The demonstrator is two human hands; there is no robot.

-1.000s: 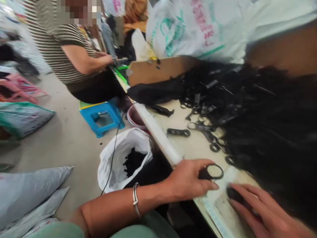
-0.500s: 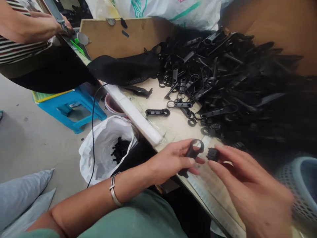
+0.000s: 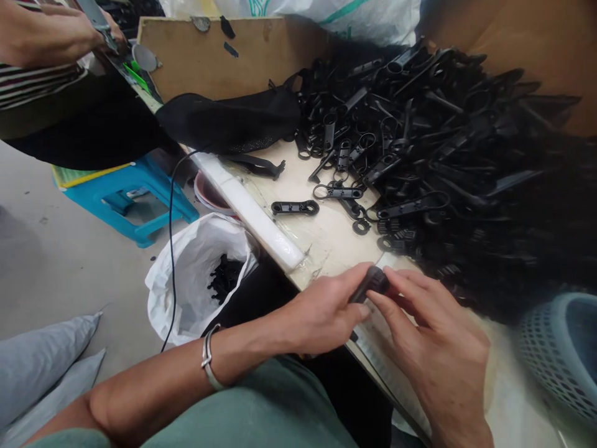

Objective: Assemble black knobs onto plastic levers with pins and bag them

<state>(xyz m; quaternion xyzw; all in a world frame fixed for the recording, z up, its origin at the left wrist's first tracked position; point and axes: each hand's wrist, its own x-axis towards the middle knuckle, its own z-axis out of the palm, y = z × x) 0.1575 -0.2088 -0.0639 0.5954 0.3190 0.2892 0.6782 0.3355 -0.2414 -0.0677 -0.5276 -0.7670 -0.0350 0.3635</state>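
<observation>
My left hand (image 3: 319, 311) is closed around a black plastic arm with a ring end (image 3: 359, 294), just over the table's front edge. The fingertips of my right hand (image 3: 431, 333) pinch a small ribbed black cap (image 3: 379, 280) against the ring end. Fingers hide most of both pieces, and how deep the cap sits in the ring I cannot tell. Beyond my hands, a similar black plastic link (image 3: 295, 208) lies alone on the table (image 3: 326, 246). A large pile of black plastic parts (image 3: 420, 143) covers the table's right and back.
A white-lined bin (image 3: 175, 274) holding black parts stands below the table edge, with a cable (image 3: 172, 249) hanging past it. A blue stool (image 3: 140, 211) and a co-worker's arm (image 3: 51, 37) are at left. A grey perforated basket (image 3: 555, 354) stands at right.
My right hand has moved left, bringing the ribbed cap from beside the ring end onto it. My left hand still holds the arm, now turned so the ring opening is covered.
</observation>
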